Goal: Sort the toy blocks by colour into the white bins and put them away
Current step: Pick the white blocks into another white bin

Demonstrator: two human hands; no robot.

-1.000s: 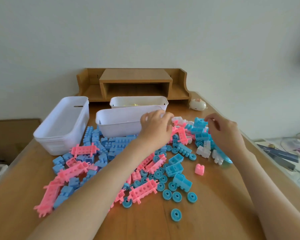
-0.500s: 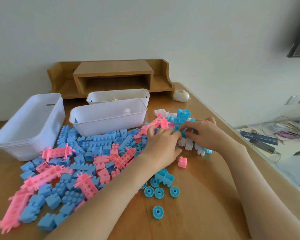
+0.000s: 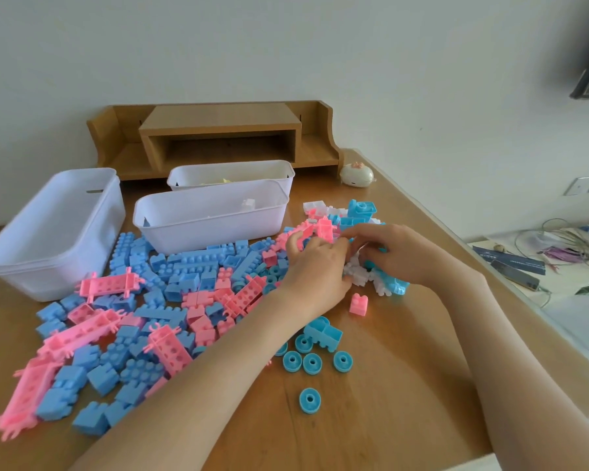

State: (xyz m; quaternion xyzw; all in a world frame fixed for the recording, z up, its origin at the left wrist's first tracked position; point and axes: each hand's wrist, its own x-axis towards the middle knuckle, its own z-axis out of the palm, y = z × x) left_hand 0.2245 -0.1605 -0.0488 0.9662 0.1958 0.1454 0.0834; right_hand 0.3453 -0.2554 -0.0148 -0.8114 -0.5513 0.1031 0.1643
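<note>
Head view: white blocks (image 3: 358, 274) lie between left hand (image 3: 315, 270) and right hand (image 3: 400, 253).

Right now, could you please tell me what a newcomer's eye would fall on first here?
A sprawl of pink and blue blocks covers the left of the wooden table, before the white bins. The left hand and right hand meet in a mixed pile of pink, blue and white pieces right of the bins. Loose blue wheels lie nearer the front edge.
</note>
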